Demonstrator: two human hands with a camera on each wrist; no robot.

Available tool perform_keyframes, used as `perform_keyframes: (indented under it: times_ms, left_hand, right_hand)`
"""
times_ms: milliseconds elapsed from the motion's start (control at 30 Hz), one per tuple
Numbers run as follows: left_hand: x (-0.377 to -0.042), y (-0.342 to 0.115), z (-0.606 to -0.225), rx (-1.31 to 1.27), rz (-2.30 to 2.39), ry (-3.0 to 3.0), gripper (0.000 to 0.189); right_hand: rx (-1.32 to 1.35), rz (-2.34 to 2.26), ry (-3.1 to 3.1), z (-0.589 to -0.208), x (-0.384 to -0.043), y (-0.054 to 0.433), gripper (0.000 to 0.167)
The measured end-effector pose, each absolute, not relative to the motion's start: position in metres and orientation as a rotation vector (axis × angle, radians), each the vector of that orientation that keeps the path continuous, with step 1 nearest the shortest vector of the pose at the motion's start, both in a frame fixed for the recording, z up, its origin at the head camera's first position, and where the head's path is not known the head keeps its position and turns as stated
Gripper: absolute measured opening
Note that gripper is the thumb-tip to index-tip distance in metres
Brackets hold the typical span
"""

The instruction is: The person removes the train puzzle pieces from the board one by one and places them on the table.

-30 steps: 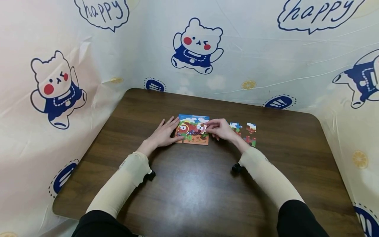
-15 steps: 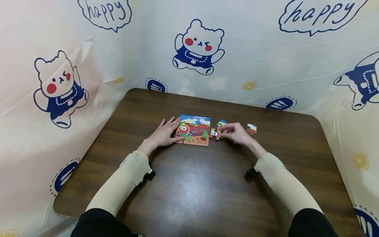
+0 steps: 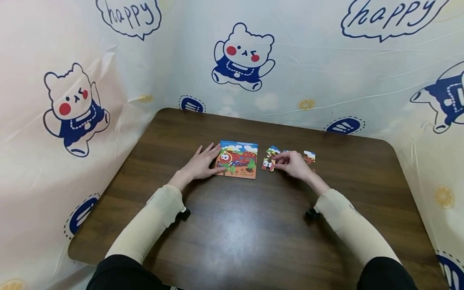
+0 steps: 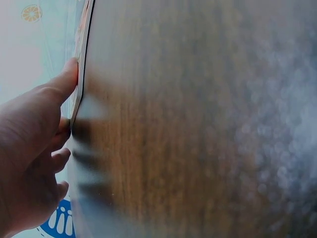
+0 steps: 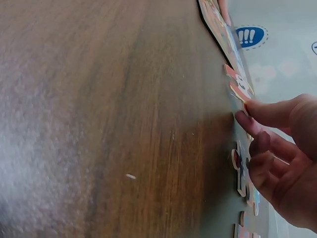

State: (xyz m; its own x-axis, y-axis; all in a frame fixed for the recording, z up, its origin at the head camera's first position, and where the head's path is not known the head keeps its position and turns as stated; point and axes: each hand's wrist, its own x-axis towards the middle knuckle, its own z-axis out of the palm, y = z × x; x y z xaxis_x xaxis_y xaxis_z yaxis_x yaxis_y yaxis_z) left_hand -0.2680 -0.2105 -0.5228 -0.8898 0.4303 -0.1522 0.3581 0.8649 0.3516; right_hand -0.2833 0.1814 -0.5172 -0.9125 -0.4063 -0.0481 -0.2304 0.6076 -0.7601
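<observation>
A flat, square puzzle board (image 3: pixel 237 160) with a colourful cartoon picture lies on the table. My left hand (image 3: pixel 198 164) rests at its left side, fingers stretched along the edge and thumb over the lower left part; the left wrist view shows the thumb (image 4: pixel 69 79) against the board's edge. Just right of the board, my right hand (image 3: pixel 293 164) pinches a puzzle piece (image 3: pixel 268 164) with a big-eyed face by its right side. In the right wrist view this piece (image 5: pixel 241 87) sits low at the tabletop, by the thumb and index fingertips.
Another puzzle piece (image 3: pixel 273 151) lies just behind the pinched one. A piece with sky and red (image 3: pixel 309 156) lies right of my right hand, and more pieces are partly hidden by that hand. The brown wooden table (image 3: pixel 232 225) meets a printed curtain (image 3: pixel 308 72) at the back.
My right hand has moved right with the face piece, from over the board's right edge to beside the board. My left hand has stayed on the board.
</observation>
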Motion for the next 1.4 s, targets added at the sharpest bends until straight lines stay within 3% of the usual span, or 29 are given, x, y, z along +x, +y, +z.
perform_keyframes:
  times_ms: [800,1400]
  left_hand:
    - [-0.267,-0.21,-0.522,0.589,0.459,2.814,0.097]
    - [-0.267,-0.211,-0.523,0.592,0.458,2.817,0.097]
  right_hand:
    - [-0.449,-1.275,2.699,-0.518,-0.273,0.175,0.022]
    - [-0.639,-1.267,2.586,-0.52,-0.265,0.129,0.03]
